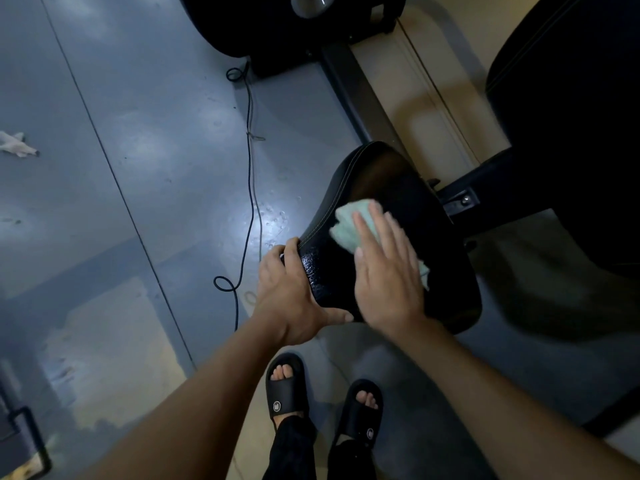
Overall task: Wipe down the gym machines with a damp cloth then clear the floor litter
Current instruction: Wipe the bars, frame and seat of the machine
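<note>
Two bare hands worked on a black padded seat point(391, 188) of a gym machine; the right hand point(388, 268) lay flat on a pale green cloth point(349, 223), fingers straight and close together, pressing the cloth onto the seat's top, approx. mid-seat and toward its left edge; the cloth stuck out past the fingertips and also showed at the hand's right side; the hand was a bit motion-blurred. The left hand point(291, 292) gripped the seat's near-left corner, fingers curled over the left edge, thumb stretched along the near edge toward the right wrist; the seat surface by that corner looked wet and shiny. The seat sat on a dark metal frame point(349, 84) running off toward the far side, w/ a bolted bracket point(464, 199) just beside the seat's right edge; a large dark pad point(571, 109) filled the upper right. A thin black cable point(250, 174) ran across the grey floor point(138, 133) left of the seat, looped near the left hand; a crumpled white scrap of litter point(17, 145) lay at the floor's far-left edge, well apart from the seat. Black sandals point(287, 386) stood on the floor below the hands.
</note>
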